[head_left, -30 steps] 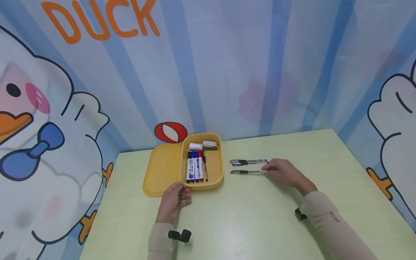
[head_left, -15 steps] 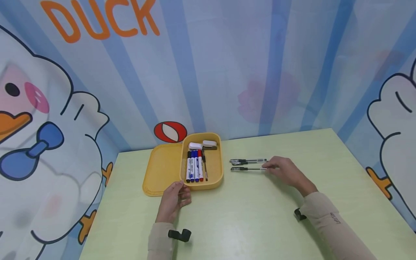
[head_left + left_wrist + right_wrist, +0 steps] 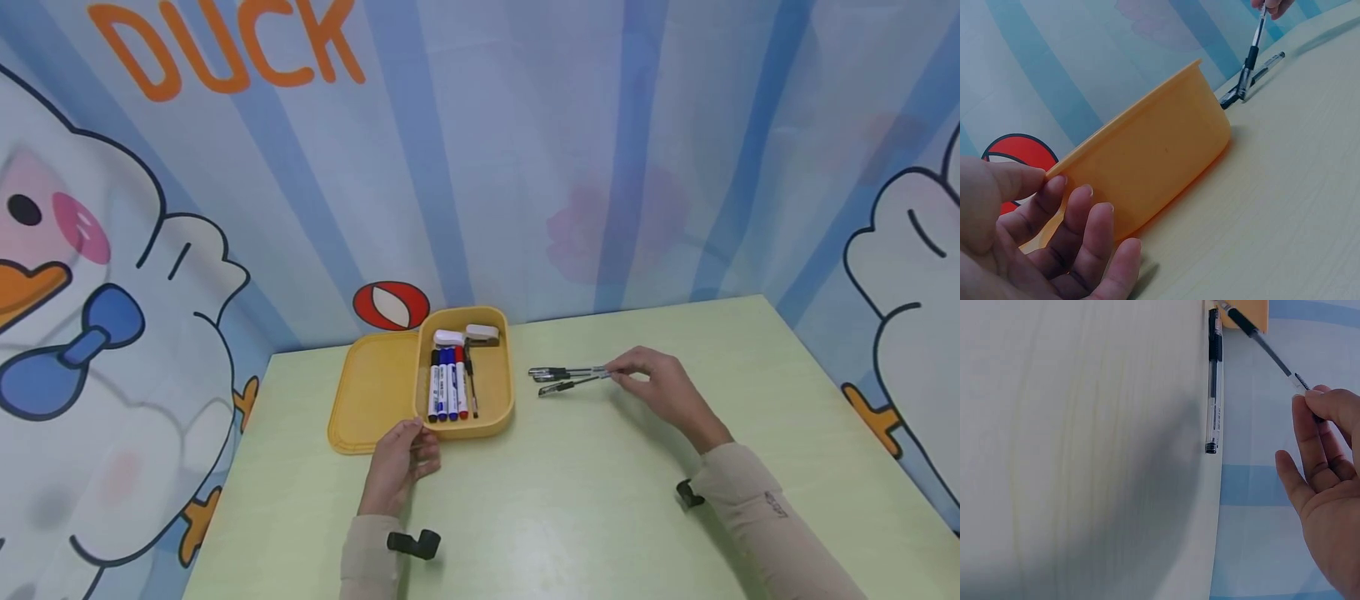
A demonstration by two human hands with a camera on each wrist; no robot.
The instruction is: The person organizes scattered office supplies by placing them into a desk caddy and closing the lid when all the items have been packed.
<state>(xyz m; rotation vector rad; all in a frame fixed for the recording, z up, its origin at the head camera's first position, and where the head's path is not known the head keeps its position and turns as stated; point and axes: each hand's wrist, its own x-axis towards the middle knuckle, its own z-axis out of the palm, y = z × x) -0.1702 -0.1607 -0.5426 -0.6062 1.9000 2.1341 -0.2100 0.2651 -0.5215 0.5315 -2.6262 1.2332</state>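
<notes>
My right hand point(image 3: 660, 387) pinches the back end of a black-and-clear gel pen point(image 3: 1266, 350) between thumb and fingertips. The pen is lifted off the table, its capped end angled toward the yellow box. Close beside it in the head view, more black gel pens point(image 3: 551, 373) lie on the table; the right wrist view shows one lying pen point(image 3: 1213, 394) plainly. My left hand point(image 3: 397, 467) grips the near-left rim of the yellow plastic box point(image 3: 1147, 150), thumb on top and forefinger below. Inside the box are several whiteboard markers point(image 3: 447, 387), one gel pen point(image 3: 471, 379) and two white-topped objects point(image 3: 450, 337).
The yellow lid point(image 3: 371, 396) lies flat on the pale green table point(image 3: 540, 517), left of the box and touching it. A blue striped curtain point(image 3: 510, 167) with duck drawings hangs along the table's back edge.
My right hand has moved slightly back and up with the gel pen, which now tilts toward the other pens instead of lying parallel to them. My left hand stays on the box rim.
</notes>
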